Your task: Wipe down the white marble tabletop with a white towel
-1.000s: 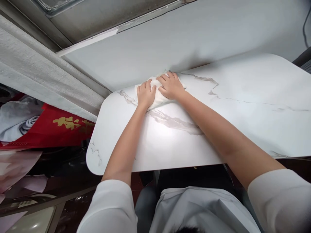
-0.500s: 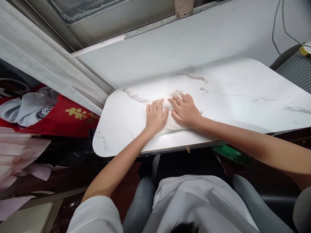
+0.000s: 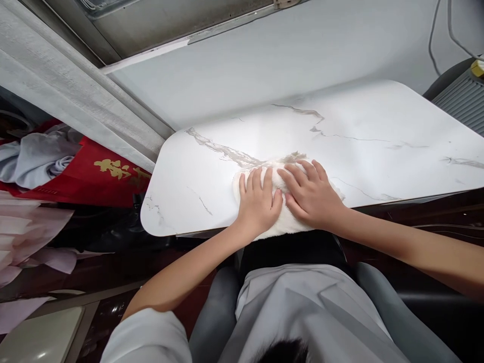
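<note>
A fluffy white cloth (image 3: 286, 222) lies at the near edge of the white marble-patterned table (image 3: 204, 166), its lower border reaching past that edge. Flat on its left part rests my left hand (image 3: 257, 201), fingers stretched out and pointing away from me. My right hand (image 3: 312, 194) presses on the cloth's right part, fingers spread. The two thumbs are close together over the middle. Both palms hide much of the cloth.
At left stand a pale post (image 3: 83, 96) and a red bag (image 3: 109, 169) with gold characters and grey cloth inside. Pink ruffled material (image 3: 30, 227) lies below it. A grey wall (image 3: 264, 70) runs behind the table. A ribbed grey object (image 3: 459, 103) and cables are at right.
Both hands have slid the cloth toward me, from the middle of the table to its near edge. The view has shifted slightly too.
</note>
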Demonstrator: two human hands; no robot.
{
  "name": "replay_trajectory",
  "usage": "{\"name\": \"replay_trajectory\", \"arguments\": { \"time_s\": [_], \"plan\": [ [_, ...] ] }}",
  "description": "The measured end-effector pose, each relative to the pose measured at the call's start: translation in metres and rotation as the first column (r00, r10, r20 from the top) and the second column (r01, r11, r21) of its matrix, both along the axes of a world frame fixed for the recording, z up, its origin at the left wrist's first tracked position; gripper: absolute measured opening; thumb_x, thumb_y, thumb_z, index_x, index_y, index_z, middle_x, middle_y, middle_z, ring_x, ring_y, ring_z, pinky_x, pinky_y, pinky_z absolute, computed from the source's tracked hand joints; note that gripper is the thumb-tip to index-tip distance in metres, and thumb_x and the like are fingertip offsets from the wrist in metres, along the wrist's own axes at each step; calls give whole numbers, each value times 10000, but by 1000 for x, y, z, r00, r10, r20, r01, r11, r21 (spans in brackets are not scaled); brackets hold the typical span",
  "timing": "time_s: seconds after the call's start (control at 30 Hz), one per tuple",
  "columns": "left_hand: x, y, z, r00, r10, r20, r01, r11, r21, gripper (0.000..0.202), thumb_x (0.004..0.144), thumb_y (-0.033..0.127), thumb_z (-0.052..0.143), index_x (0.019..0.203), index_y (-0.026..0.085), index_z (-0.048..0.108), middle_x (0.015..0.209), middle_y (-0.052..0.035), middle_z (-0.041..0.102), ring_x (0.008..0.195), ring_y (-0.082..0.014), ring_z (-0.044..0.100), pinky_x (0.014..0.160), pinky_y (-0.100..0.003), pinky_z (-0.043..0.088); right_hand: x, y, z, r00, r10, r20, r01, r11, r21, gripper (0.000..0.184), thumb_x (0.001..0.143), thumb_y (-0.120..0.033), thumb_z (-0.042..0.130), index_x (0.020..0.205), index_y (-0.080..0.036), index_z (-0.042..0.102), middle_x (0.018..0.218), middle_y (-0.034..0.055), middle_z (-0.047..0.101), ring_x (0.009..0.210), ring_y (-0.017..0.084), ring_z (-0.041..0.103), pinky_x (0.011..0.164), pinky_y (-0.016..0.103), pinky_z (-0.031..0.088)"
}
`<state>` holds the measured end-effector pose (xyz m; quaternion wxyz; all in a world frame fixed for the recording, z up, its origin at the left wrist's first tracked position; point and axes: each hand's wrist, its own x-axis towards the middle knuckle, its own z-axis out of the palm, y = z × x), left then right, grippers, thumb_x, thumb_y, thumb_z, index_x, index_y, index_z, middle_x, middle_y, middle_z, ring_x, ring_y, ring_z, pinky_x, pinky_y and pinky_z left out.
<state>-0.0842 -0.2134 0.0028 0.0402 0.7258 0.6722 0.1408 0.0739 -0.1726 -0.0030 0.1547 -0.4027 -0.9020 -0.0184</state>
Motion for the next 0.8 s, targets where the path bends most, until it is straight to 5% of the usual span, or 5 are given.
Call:
{"name": "replay_trajectory", "arguments": {
  "time_s": [0.2,0.53,0.8],
  "plan": [
    [-6,41,3,1000,-11,-3,11,1000,-16,517,972,267,410,1474,145,413,1521,-172,425,1449,-288,327,1231,-523,152,-11,35,-5,998,-55,-10,55,998,37,536,945,-358,303,1405,-162,496,1389,148,495,1308,373,360,1110,578,236],
    [-33,160,-3,997,59,48,-61,997,45,455,994,265,385,1443,215,442,1477,-119,484,1423,-232,374,1226,-482,155,-46,158,-6,995,-66,-73,66,998,-8,474,953,-304,349,1360,-127,515,1339,141,531,1257,363,396,1073,545,273],
    [-47,233,-9,990,102,95,-111,989,100,416,984,287,412,1390,265,500,1423,-106,532,1385,-244,423,1211,-442,179,-59,234,-9,989,-63,-134,58,997,-44,489,944,-312,344,1356,-120,526,1354,130,528,1259,340,384,1083,516,255]
  ]
}}
